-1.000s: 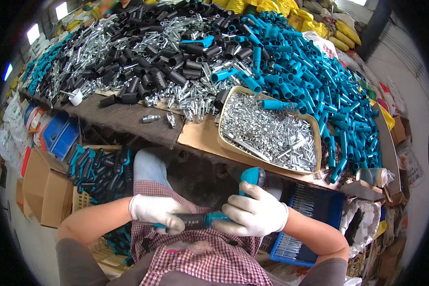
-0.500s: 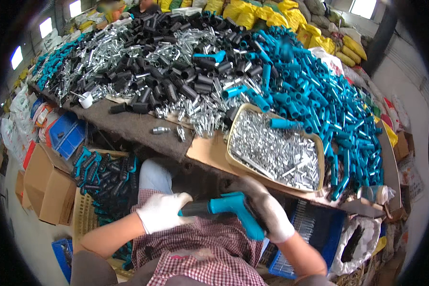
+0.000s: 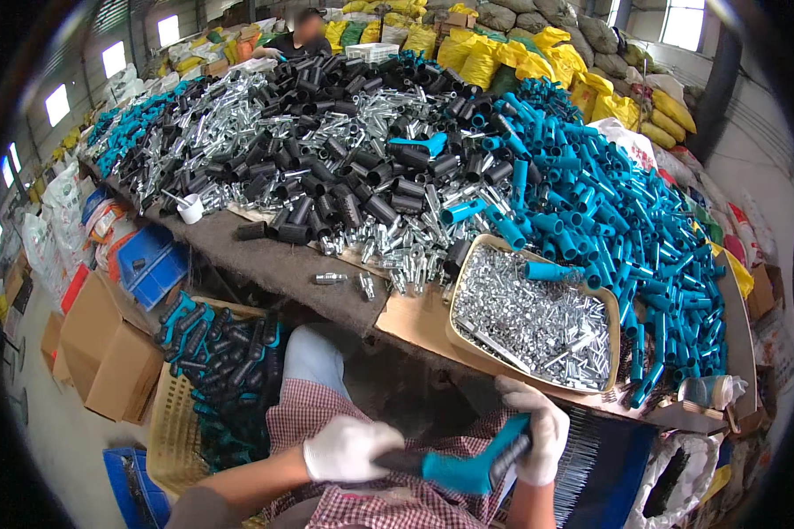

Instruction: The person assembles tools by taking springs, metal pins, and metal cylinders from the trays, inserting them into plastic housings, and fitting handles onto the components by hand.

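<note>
In front of my lap I hold a pistol-shaped teal tool housing (image 3: 460,473) with black parts. My left hand (image 3: 351,450), in a white glove, is closed around its black sleeve end (image 3: 400,461), which is blurred by motion. The gloved right hand (image 3: 543,434) wraps round the black-backed grip at the other end, which slants up to the right. Beyond the hands, on the table, stands a cream tray (image 3: 451,330) full of small metal parts (image 3: 529,322), with a teal tube (image 3: 551,271) lying across them.
Heaps of black sleeves (image 3: 381,209), silvery metal parts (image 3: 216,119) and teal housings (image 3: 653,264) cover the table. A yellow basket (image 3: 169,432) of teal-and-black pieces sits left of my legs, beside a cardboard box (image 3: 115,353). Long metal pins (image 3: 578,454) lie at right. Another person (image 3: 302,37) is at the far side.
My view has shifted, so the table appears lower and further right. Both hands still hold the tool housing; its grip has swung from slanting down to slanting up to the right.
</note>
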A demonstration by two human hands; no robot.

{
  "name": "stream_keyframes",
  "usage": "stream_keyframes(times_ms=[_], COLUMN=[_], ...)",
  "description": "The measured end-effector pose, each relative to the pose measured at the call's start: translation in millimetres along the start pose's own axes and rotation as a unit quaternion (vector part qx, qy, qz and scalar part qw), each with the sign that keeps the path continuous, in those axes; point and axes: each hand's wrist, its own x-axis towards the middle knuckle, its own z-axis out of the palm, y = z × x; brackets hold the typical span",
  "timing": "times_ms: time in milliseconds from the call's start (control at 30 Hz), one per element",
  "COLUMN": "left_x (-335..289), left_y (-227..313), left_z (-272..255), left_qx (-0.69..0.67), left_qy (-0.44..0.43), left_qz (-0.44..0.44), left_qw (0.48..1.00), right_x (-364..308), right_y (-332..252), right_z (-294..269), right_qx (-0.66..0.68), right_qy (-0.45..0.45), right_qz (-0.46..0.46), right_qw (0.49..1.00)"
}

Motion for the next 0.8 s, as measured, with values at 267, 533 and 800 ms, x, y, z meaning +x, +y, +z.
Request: stream_keyframes(times_ms=[267,533,800], left_x=[-8.7,-15.7,-8.4], left_y=[-8.4,-5.9,0.5], left_z=[7.3,9.4,2.4], left_qx=[0.006,0.013,0.016], left_qy=[-0.112,-0.12,-0.222], left_qz=[-0.026,-0.055,-0.172], left_qw=[0.993,0.991,0.959], right_x=[4.5,10.8,22.8], right_y=[5.3,4.8,19.0], right_z=[2.1,6.0,6.2], right_qx=[-0.039,-0.016,-0.004], right_qy=[-0.095,-0.138,-0.19], right_qz=[-0.106,-0.098,-0.071], right_qw=[0.989,0.985,0.979])
